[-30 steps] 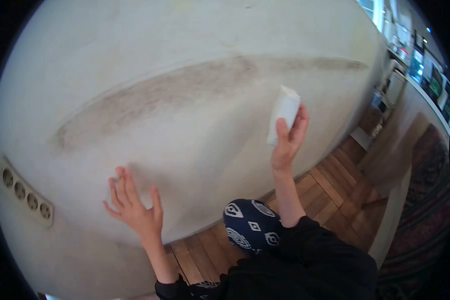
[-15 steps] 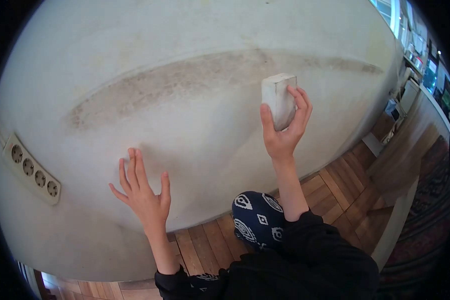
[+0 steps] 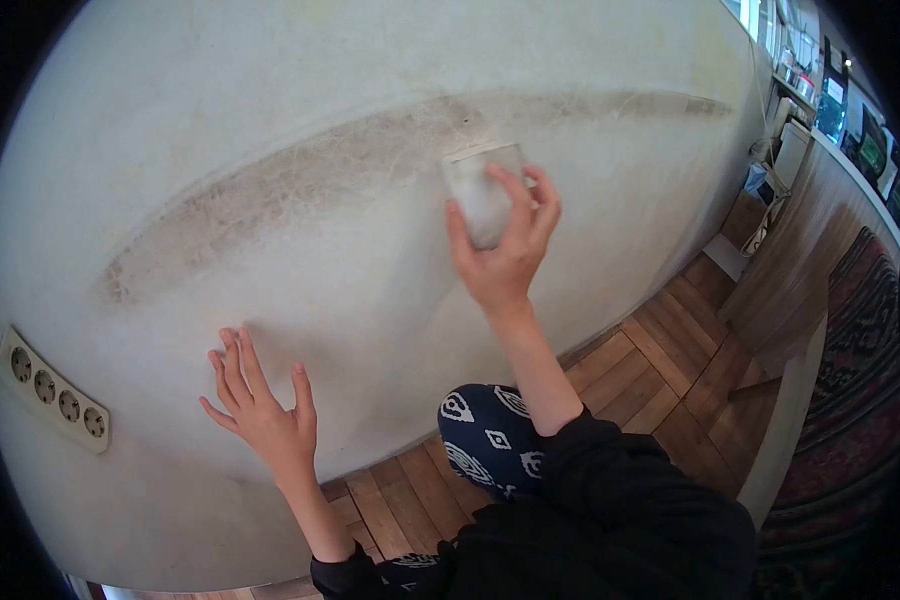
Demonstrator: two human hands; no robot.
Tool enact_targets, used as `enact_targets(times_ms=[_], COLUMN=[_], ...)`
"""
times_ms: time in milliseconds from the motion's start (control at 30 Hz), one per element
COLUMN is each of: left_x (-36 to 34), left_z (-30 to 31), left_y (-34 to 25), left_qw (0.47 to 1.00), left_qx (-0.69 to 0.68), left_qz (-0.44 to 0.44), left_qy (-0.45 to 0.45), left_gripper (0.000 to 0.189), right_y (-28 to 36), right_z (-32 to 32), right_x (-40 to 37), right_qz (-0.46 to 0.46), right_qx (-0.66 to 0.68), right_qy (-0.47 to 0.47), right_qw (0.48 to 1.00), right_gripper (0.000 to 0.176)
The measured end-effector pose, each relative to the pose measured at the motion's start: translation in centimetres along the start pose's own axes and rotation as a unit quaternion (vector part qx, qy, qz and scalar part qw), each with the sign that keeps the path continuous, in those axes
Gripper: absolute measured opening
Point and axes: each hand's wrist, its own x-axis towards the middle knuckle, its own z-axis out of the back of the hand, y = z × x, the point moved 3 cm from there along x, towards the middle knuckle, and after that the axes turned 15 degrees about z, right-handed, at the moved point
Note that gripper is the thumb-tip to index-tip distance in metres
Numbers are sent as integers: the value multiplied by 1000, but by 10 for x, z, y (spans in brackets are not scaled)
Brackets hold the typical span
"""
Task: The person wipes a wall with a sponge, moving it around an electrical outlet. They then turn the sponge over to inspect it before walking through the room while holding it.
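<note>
My right hand (image 3: pixel 500 255) grips a white sponge block (image 3: pixel 480 190) and presses it against the pale wall (image 3: pixel 370 50), just under a long dark smudge band (image 3: pixel 300 180) that runs across the wall. My left hand (image 3: pixel 260 405) lies flat on the wall lower down, fingers spread, holding nothing. My dark sleeves and a knee in blue patterned cloth (image 3: pixel 490 445) show below.
A strip of several wall sockets (image 3: pixel 55 405) sits low at the left. Wooden floorboards (image 3: pixel 650 380) run along the wall's foot. A rug (image 3: pixel 860 400) lies at the right, with shelves and furniture (image 3: pixel 830 110) far back.
My right hand has carried the sponge left and onto the wall beneath the smudge. My left hand has stayed flat on the wall.
</note>
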Motion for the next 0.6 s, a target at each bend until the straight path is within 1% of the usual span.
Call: enact_targets(times_ms=[100,200,300,333,433,533,600], left_x=[-1,-1,-1,1,1,1,2], left_z=[3,-3,-3,-3,-1,-2,-1], left_y=[-2,-1,-2,0,5,5,6], left_qw=[1000,1000,1000,1000,1000,1000,1000], left_qx=[-5,-3,0,-7,-16,-14,-16], left_qz=[2,-9,-2,-1,1,-1,3], left_qy=[9,-4,-3,-3,1,0,-1], left_gripper=[68,68,67,67,67,68,68], right_y=[-36,-14,-24,-36,-28,1,-31], right_z=[4,1,5,5,1,1,2], right_x=[-5,-5,-2,-1,-5,-2,-7], right_qz=[-76,-53,20,-37,-46,52,-26], right_qx=[-21,48,-25,-17,-25,-7,-11], right_qy=[-59,-15,11,-29,-45,24,-25], right_qw=[995,997,999,999,998,998,999], right_gripper=[53,50,50,50,50,48,48])
